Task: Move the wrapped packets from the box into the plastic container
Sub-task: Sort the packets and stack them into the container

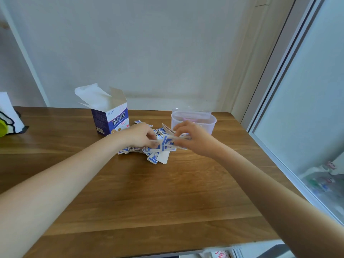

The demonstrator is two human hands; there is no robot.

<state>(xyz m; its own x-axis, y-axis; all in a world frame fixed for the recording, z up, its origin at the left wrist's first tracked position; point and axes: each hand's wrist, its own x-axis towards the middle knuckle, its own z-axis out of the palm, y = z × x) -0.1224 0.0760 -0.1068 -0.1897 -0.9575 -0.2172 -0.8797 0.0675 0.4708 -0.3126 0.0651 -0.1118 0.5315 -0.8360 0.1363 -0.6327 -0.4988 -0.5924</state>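
On brown wooden table [149, 192], small blue-and-white wrapped packets [153, 158] lying heaped mid-table. Left hand [138, 135] pressing onto heap, grip unclear. Right hand [189, 137] pinching several packets. Behind: blue-and-white cardboard box [111, 120] standing open, translucent plastic container [194, 121] standing just beyond right hand.

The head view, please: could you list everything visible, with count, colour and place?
Box: one, blue and white, flaps open, upright at the table's back left.
Wrapped packets: a heap, too many to count, blue and white, loose on the table between box and container.
Plastic container: one, clear, open, behind the right hand.
Table: one, brown wood.
White object with black outline: one, at the left edge, partly cut off.
Left hand: on the heap, gathering packets.
Right hand: grip closed on a bunch of packets, just above the heap.
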